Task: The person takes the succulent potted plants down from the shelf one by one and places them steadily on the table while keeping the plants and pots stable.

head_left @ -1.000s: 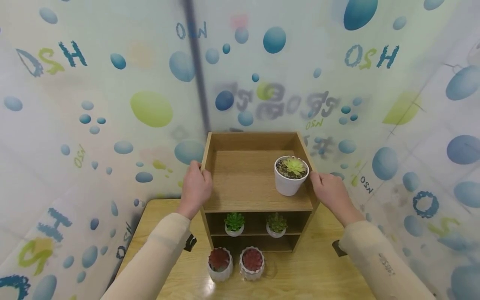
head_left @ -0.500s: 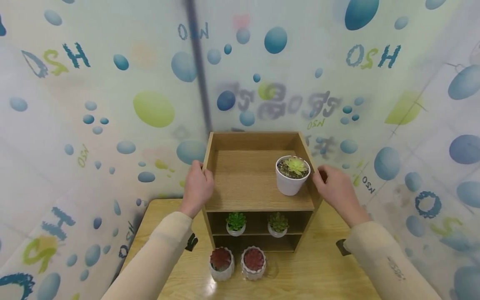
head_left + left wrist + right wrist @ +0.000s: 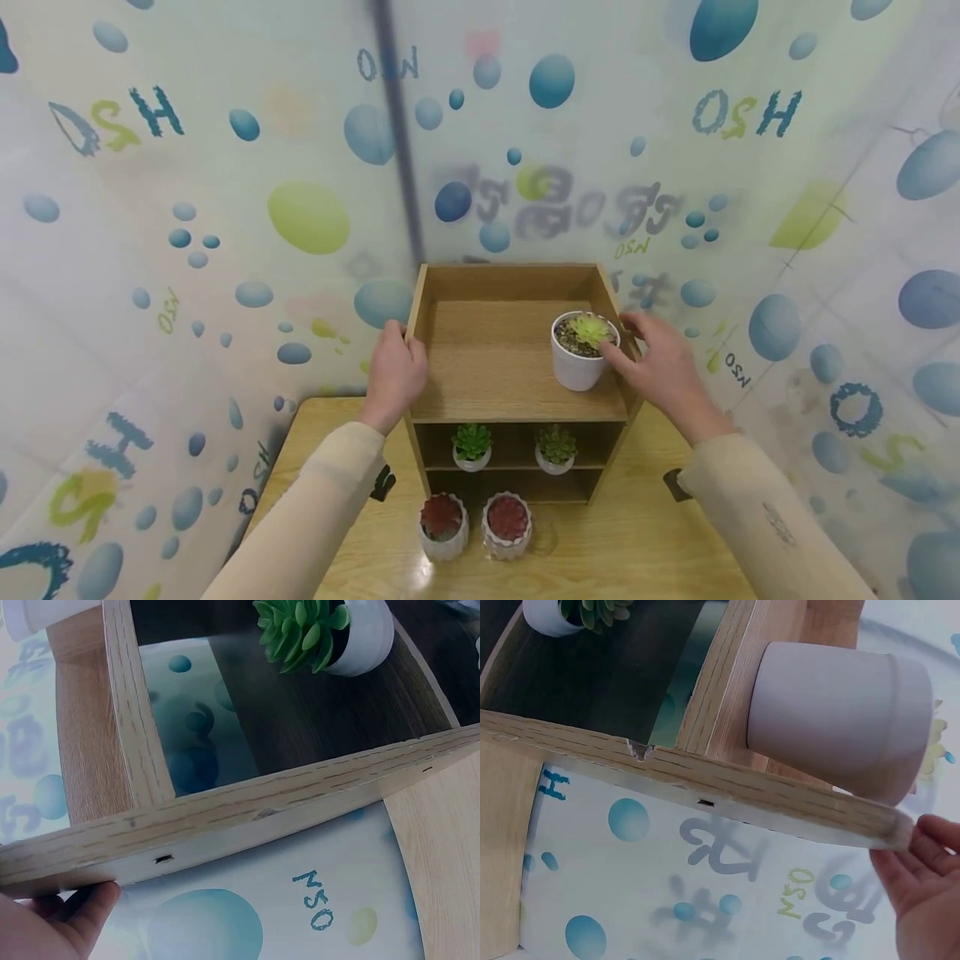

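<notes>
A small wooden shelf (image 3: pixel 487 358) stands on the table. My left hand (image 3: pixel 395 371) grips its left side panel near the top; in the left wrist view the fingers (image 3: pixel 94 911) lie against that panel's outer face. On the top board, at the right, sits a white pot with a pale green succulent (image 3: pixel 577 372). My right hand (image 3: pixel 663 367) is at the right panel's upper edge, its thumb stretched over toward the pot's rim and its fingers on the outer side. Whether the thumb touches the pot cannot be told. In the right wrist view the pot (image 3: pixel 832 712) stands inside the panel.
Two small potted succulents, a bright green one (image 3: pixel 472 447) and a darker one (image 3: pixel 556 450), stand on the middle level. Two ribbed white pots with red plants (image 3: pixel 442 527) (image 3: pixel 507 525) stand on the table (image 3: pixel 600 550) in front. A patterned curtain (image 3: pixel 300 217) surrounds the table.
My right hand has loosened from the right panel's edge, and its thumb has moved left over the panel to the white pot. My left hand, the shelf and the plants have stayed in place.
</notes>
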Demonstrator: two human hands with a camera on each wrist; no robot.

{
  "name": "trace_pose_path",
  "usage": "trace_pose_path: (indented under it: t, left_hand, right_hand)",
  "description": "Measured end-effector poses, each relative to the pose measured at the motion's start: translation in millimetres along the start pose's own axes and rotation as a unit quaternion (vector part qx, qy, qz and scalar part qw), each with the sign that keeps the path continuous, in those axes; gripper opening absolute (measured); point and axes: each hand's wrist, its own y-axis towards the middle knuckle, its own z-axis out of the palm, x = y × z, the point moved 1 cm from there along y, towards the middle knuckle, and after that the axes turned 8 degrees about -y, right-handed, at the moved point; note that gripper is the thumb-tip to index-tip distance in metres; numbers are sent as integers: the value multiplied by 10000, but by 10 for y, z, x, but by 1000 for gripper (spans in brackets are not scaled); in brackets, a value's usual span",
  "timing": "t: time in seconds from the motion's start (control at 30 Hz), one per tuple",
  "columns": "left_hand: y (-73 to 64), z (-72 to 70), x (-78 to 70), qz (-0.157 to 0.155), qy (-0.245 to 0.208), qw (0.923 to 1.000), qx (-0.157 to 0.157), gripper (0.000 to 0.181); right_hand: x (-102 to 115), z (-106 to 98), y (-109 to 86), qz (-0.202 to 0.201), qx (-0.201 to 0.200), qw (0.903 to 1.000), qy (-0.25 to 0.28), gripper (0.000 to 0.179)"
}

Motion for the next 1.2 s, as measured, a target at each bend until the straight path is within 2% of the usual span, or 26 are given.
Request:
trace_pose_path:
  t: [0.27, 0.47, 0.8, 1.2]
  left_hand:
    - [-6, -1, 15, -9, -3, 10000, 34, 26]
    - [-19, -1, 14, -91, 23, 9999, 56, 26]
    - [-23, -13, 1, -111, 63, 9999, 112, 27]
    - [-10, -21, -32, -367, 488, 9980, 153, 31]
  right_hand:
    - [15, 153, 152, -272, 503, 9983, 63, 78]
    - [-25, 247, 173, -279, 589, 9979, 71, 93]
    - [-27, 298, 156, -254, 593, 9978, -131, 97]
    - [-11, 309, 159, -251, 553, 9978, -276, 95]
